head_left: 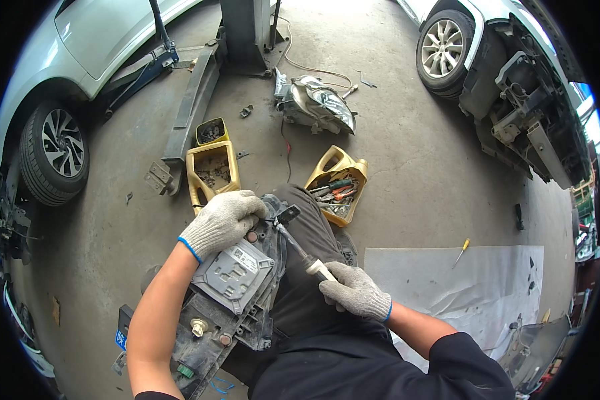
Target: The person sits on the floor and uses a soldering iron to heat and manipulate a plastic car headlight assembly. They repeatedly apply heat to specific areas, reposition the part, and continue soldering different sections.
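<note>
A dark plastic lamp housing [200,313] with a grey module [232,275] rests on my lap. My gloved left hand [223,220] is closed at its upper part, pinching something near a black bracket [287,215]; a thin dark piece shows at the fingers, but I cannot make it out. My gloved right hand [353,291] grips a tool like a soldering iron [317,267], with a white and black handle and a long metal shaft. Its tip touches or lies very close to the housing beside the bracket, just right of my left hand.
Yellow cut-open jugs [337,210] of tools and small parts stand ahead, with a headlamp [317,107] beyond and a steel lift arm [193,107] leftward. Cars [447,53] flank both sides. A white sheet [413,267] with a screwdriver [461,252] lies at right.
</note>
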The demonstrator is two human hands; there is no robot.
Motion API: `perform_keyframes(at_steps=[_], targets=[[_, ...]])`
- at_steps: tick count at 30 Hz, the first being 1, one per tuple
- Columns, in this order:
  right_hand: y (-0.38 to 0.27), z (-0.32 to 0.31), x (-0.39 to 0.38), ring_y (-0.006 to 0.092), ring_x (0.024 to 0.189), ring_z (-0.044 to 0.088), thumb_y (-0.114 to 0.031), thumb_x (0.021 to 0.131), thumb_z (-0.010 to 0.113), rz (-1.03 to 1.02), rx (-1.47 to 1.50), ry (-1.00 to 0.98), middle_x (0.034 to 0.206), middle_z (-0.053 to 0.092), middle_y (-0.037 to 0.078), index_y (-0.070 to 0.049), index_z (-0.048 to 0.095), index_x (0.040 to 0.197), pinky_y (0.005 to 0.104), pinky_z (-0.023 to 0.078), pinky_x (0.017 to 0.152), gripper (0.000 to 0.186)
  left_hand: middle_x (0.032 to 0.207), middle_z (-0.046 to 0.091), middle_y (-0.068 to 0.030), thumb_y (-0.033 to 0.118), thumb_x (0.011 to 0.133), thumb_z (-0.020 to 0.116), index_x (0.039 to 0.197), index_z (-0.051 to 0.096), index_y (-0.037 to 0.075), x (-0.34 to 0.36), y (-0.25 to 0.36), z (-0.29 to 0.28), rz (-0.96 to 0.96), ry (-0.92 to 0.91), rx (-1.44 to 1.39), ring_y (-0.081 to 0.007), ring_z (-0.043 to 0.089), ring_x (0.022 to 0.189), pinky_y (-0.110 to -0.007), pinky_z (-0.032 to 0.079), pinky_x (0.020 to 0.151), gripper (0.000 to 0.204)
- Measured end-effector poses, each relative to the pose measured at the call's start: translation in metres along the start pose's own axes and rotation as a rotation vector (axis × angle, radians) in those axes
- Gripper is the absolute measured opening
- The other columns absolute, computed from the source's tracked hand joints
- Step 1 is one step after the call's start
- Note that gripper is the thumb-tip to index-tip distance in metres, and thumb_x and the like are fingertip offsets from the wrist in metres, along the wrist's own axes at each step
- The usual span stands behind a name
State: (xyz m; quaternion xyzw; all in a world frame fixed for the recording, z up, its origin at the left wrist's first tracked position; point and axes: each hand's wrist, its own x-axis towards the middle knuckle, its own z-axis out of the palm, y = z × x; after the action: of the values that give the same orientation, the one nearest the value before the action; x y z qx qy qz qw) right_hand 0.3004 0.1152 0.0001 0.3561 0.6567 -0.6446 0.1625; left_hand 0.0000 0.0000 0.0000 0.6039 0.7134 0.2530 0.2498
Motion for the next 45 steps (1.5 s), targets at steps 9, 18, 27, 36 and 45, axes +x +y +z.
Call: perform_keyframes(at_steps=[9, 18, 27, 36, 45], targets=[[-0.0045, 0.0006, 0.0007, 0.0111, 0.061, 0.060, -0.028, 0.099, 0.062, 0.000, -0.010, 0.004, 0.079, 0.066, 0.004, -0.007, 0.062, 0.138, 0.0304, 0.052, 0.059, 0.044, 0.107, 0.075, -0.0135, -0.001, 0.087, 0.071, 0.105, 0.075, 0.002, 0.0006, 0.0032, -0.0036, -0.025, 0.002, -0.009, -0.0328, 0.072, 0.103, -0.040, 0.057, 0.091, 0.019], [-0.0023, 0.0007, 0.0006, 0.0105, 0.063, 0.060, -0.029, 0.100, 0.062, -0.004, 0.024, -0.005, 0.079, 0.064, 0.003, -0.006, 0.062, 0.137, 0.0294, 0.052, 0.059, 0.044, 0.105, 0.075, -0.0131, -0.002, 0.087, 0.071, 0.105, 0.075, 0.002, 0.0001, 0.0030, -0.0030, -0.026, 0.001, -0.019, -0.0318, 0.072, 0.101, -0.039, 0.057, 0.091, 0.019], [-0.0008, 0.0007, 0.0012, 0.0111, 0.062, 0.061, -0.030, 0.100, 0.062, -0.009, 0.015, -0.001, 0.079, 0.065, 0.004, -0.004, 0.062, 0.136, 0.0297, 0.052, 0.057, 0.044, 0.105, 0.075, -0.0131, -0.001, 0.086, 0.070, 0.104, 0.075, 0.002, 0.0002, 0.0019, -0.0027, -0.003, 0.007, -0.008, -0.0320, 0.072, 0.101, -0.040, 0.057, 0.090, 0.019], [-0.0030, 0.0007, 0.0003, 0.0110, 0.062, 0.060, -0.029, 0.100, 0.062, -0.017, 0.007, -0.007, 0.080, 0.065, 0.004, -0.007, 0.062, 0.138, 0.0298, 0.052, 0.059, 0.044, 0.103, 0.075, -0.0142, -0.003, 0.086, 0.071, 0.105, 0.075, 0.001, 0.0004, 0.0039, -0.0025, -0.024, 0.010, -0.043, -0.0319, 0.073, 0.098, -0.039, 0.058, 0.088, 0.020], [-0.0040, 0.0016, 0.0000, 0.0122, 0.063, 0.061, -0.030, 0.099, 0.062, -0.008, -0.022, 0.003, 0.079, 0.065, 0.004, -0.010, 0.062, 0.138, 0.0309, 0.052, 0.061, 0.044, 0.104, 0.075, -0.0135, -0.001, 0.087, 0.071, 0.105, 0.075, 0.003, 0.0011, 0.0024, -0.0018, -0.040, 0.006, 0.004, -0.0324, 0.072, 0.100, -0.040, 0.057, 0.089, 0.019]])
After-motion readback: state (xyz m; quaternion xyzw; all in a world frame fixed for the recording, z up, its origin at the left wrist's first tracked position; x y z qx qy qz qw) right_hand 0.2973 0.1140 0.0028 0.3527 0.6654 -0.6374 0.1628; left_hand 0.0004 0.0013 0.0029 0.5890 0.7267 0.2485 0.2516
